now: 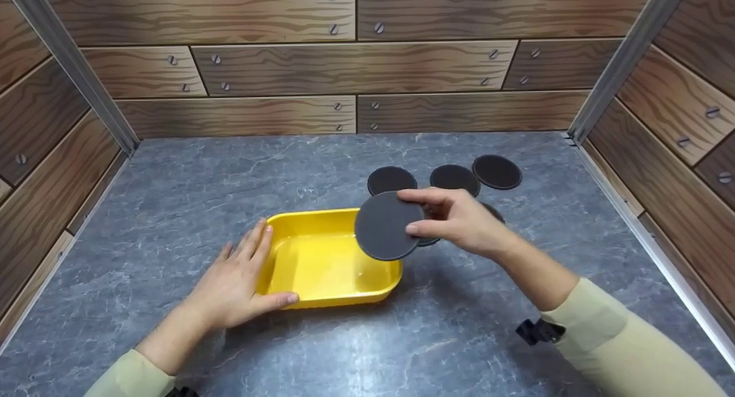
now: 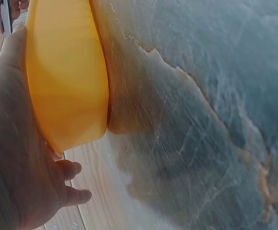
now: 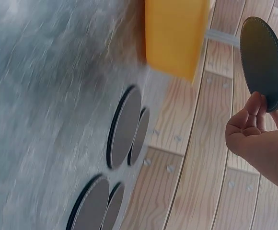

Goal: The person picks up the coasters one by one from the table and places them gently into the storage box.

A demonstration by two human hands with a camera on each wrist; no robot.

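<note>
A round dark coaster with a stitched edge is pinched by my right hand, thumb on its near face. In the head view it overlaps the right end of a yellow plastic container. The right wrist view shows the same coaster raised, held at its lower edge by the hand. My left hand rests on the container's left end, its fingers along the left rim and its thumb on the near rim. From the left wrist, the container's yellow wall shows beside the palm.
More coasters lie on the grey marbled table beyond and right of the container: one behind it, one farther right, one farthest. Others are partly hidden by the right hand. Wood-patterned walls enclose the table at back and sides.
</note>
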